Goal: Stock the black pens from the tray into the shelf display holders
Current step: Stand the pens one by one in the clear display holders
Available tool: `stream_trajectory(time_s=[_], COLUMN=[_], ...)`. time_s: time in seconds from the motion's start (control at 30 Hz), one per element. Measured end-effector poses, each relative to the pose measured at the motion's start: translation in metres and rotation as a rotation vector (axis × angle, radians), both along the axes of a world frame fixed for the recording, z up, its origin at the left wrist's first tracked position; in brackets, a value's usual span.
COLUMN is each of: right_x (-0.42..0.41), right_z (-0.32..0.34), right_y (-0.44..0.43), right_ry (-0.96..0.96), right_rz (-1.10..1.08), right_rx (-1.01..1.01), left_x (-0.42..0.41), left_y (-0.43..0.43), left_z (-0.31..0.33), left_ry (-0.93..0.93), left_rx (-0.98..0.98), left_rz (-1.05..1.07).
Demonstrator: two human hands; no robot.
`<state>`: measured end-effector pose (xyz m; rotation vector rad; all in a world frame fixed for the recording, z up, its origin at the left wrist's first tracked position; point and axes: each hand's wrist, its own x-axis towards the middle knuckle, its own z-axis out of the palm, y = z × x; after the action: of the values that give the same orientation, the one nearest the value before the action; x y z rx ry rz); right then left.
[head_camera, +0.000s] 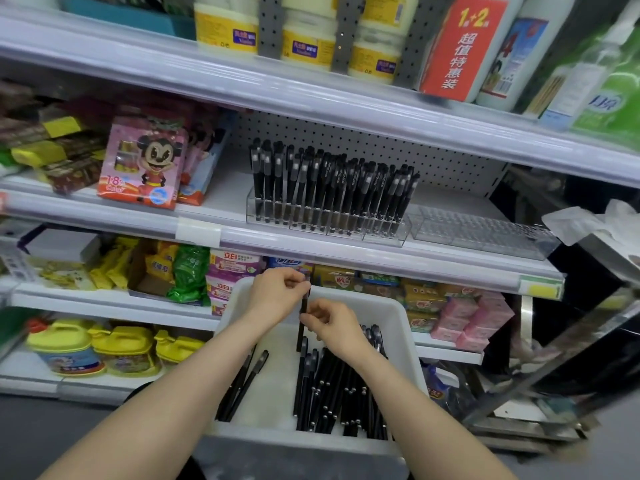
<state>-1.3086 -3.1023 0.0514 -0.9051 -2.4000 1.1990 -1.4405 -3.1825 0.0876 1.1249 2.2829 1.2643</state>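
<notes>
A white tray (391,317) sits below me with several black pens (332,393) piled at its right and a few more pens (242,382) at its left. Over the tray, one black pen (302,325) stands upright. My left hand (277,296) pinches its top end and my right hand (332,323) pinches its middle. On the middle shelf, a clear display holder (384,235) is packed with upright black pens (329,188). A second clear holder (485,233) to its right has no pens in it.
Pink crayon boxes (142,161) and wrapped snacks stand left of the holders. White tissue (595,223) lies at the far right. Soap packs (460,313) and yellow jugs (93,348) fill the lower shelves; bottles (308,32) line the top shelf.
</notes>
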Motion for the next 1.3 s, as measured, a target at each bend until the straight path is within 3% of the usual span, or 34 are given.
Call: stream_trajectory(time_s=[0.2,0.43,0.53,0.73,0.87,1.3], right_x=[0.004,0.013,0.011,0.002,-0.008,-0.016], right_z=[0.015,0.071,0.098,0.145,0.157,0.142], right_y=[0.008,0.03,0.042,0.067,0.08,0.094], right_ry=[0.011,0.184,0.27,0.389,0.424,0.285], right_rz=[-0.065,-0.157,-0.207,-0.342,-0.417,-0.433], right_rx=[0.093,0.367,0.428,0.512,0.504,0.52], left_x=[-0.001,-0.014,-0.017,-0.029,-0.028,-0.027], left_y=[-0.005,-0.006,0.008,0.031,0.034,0.037], left_z=[-0.008,0.001,0.023,0.045,0.043,0.037], left_ry=[0.146,0.703,0.858,0.986,0.965,0.947], left_rx=[0.029,0.112,0.046,-0.067,-0.083,-0.075], left_rz=[-0.024,-0.001,-0.006,0.029,0.024,0.039])
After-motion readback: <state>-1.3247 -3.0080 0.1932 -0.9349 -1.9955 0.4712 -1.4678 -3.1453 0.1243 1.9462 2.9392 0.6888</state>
